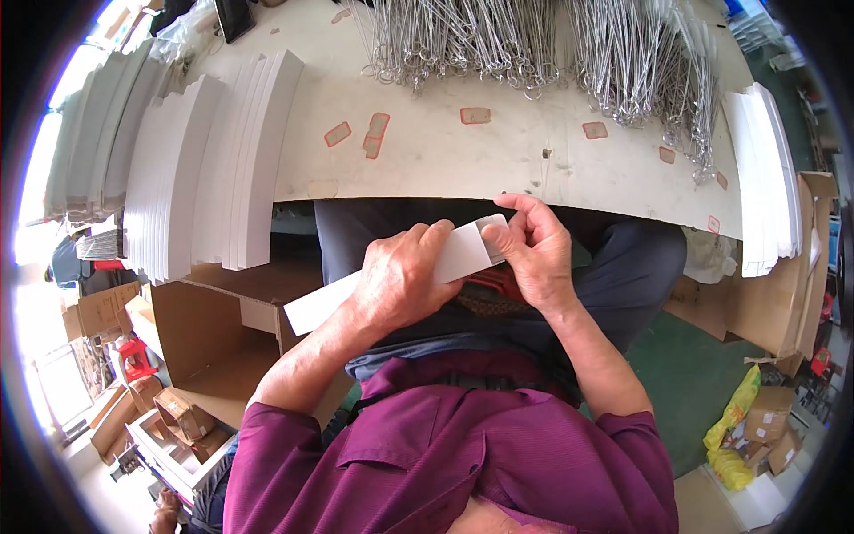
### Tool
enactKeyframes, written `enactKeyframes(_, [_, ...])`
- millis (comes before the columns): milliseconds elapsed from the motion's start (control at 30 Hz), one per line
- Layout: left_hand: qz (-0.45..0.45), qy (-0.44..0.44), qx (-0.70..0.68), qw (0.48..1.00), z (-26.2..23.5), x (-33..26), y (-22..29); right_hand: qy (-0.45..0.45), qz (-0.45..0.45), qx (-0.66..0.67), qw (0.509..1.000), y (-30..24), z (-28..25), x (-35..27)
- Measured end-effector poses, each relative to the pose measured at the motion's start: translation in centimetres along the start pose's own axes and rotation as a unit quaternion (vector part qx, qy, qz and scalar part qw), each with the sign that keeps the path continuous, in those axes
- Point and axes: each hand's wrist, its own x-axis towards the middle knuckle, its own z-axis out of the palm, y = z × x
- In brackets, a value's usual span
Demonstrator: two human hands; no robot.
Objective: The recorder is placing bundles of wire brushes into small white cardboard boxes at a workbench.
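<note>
Both hands work over the person's lap, just below the near edge of the tabletop. The left hand lies clenched over the middle of a long white paper sleeve, whose lower end sticks out past the wrist. The right hand pinches the sleeve's upper end between thumb and fingers. Beyond the hands, bundles of metal wire pieces lie on the tabletop; to the left stand stacks of white sleeves.
</note>
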Motion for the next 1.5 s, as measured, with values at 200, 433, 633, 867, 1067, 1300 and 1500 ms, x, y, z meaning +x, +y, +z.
enactKeyframes(200, [-0.007, 0.009, -0.029, 1.0, 0.2, -0.4, 0.0, -0.056, 0.092, 0.126, 0.986, -0.3, 0.6, 0.1])
enactKeyframes(433, [-0.055, -0.022, -0.017, 0.998, 0.1, -0.1, 0.1, -0.109, 0.137, 0.155, 0.972, -0.8, -1.2, -1.4])
enactKeyframes(633, [-0.024, 0.005, -0.067, 0.997, 0.2, 0.7, 0.1, -0.104, 0.062, 0.093, 0.988, -0.4, -0.6, -2.1])
enactKeyframes(867, [-0.023, -0.011, -0.116, 0.993, 0.5, 0.6, -0.1, -0.09, 0.104, 0.137, 0.981, 0.0, -0.6, -2.3])
enactKeyframes(1067, [-0.005, -0.039, -0.121, 0.992, 0.7, 0.8, 0.1, -0.057, 0.106, 0.083, 0.989, -0.1, -0.2, -2.4])
enactKeyframes(1300, [0.011, -0.052, -0.113, 0.992, 1.3, 0.7, -0.4, -0.023, 0.003, -0.037, 0.999, 0.7, 1.1, -2.8])
enactKeyframes(1500, [0.011, -0.054, -0.094, 0.994, 1.6, 0.7, -0.3, 0.017, -0.191, -0.214, 0.958, 1.1, 1.4, -2.6])
